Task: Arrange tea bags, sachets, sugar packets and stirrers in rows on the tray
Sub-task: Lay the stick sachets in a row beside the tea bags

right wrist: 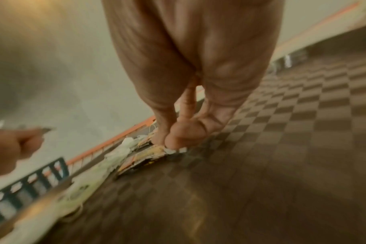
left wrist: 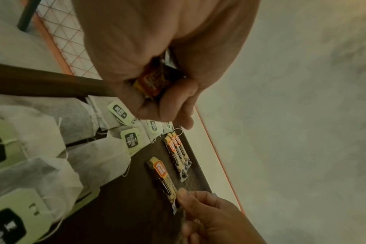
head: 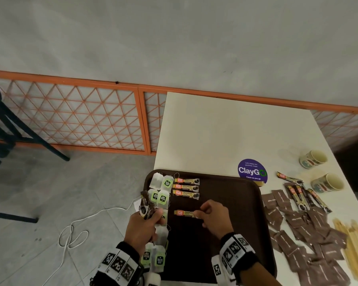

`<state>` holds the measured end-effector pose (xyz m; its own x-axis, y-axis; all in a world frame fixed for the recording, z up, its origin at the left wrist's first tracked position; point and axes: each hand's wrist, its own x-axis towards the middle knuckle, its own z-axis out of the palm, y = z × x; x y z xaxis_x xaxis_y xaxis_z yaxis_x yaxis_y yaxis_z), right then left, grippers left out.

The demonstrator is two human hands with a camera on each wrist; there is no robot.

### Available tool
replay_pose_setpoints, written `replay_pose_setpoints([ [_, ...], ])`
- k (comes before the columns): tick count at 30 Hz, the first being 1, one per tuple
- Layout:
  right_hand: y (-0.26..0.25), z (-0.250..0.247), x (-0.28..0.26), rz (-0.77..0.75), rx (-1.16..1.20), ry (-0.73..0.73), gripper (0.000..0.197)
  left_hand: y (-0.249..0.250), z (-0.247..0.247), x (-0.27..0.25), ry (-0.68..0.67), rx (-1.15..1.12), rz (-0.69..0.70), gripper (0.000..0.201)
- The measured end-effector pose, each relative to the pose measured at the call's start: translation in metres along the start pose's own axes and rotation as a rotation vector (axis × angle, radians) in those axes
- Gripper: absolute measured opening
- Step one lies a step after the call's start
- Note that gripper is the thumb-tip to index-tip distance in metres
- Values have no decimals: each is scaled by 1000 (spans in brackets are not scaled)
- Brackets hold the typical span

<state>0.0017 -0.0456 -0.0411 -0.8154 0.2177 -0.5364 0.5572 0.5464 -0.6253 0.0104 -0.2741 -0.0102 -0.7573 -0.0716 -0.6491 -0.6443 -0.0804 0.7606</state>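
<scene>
A dark brown tray (head: 232,234) lies on the white table. Tea bags (head: 161,193) with green tags run down its left side. Three coffee sachets (head: 186,186) lie in a row beside them. My right hand (head: 212,214) pinches the right end of a fourth sachet (head: 183,213) lying flat lower on the tray; in the left wrist view that sachet (left wrist: 161,177) shows with the fingertips (left wrist: 183,194) on its end. My left hand (head: 143,226) grips a bundle of sachets (head: 146,206) over the tray's left edge, the bundle (left wrist: 152,82) seen inside the fist.
Brown sugar packets (head: 306,234) are scattered on the table right of the tray, with more sachets (head: 304,195), wooden stirrers (head: 351,244) and two cups (head: 327,182). A purple sticker (head: 252,171) sits behind the tray. A white cable (head: 74,230) lies on the floor at left.
</scene>
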Motion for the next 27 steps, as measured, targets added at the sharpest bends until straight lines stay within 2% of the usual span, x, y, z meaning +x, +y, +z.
replay_pose_setpoints([
  [3, 4, 4, -4, -194, -301, 125, 11, 2, -1, -4, -6, 2, 6, 19],
  [5, 3, 13, -6, -361, -373, 77, 2, 1, -2, -6, -18, -7, 1, 20],
  [7, 1, 24, -6, -464, -452, 9, 11, 0, -3, -8, -31, -12, -5, 20],
  [15, -19, 33, 16, -471, -445, 47, 17, 3, -4, -14, -42, -25, -19, 15],
  [22, -28, 33, 13, -421, -401, 86, 11, 5, -2, -14, -54, -39, -22, 12],
  [24, -35, 30, 4, -422, -328, 133, 4, 5, -2, -14, -103, -46, -39, 11],
  [26, -50, 23, -11, -445, -176, 143, 11, 7, -2, -16, -218, -34, -71, 15],
  [27, -61, 19, -20, -449, -85, 93, 15, 7, -2, -17, -295, 2, -86, 17],
])
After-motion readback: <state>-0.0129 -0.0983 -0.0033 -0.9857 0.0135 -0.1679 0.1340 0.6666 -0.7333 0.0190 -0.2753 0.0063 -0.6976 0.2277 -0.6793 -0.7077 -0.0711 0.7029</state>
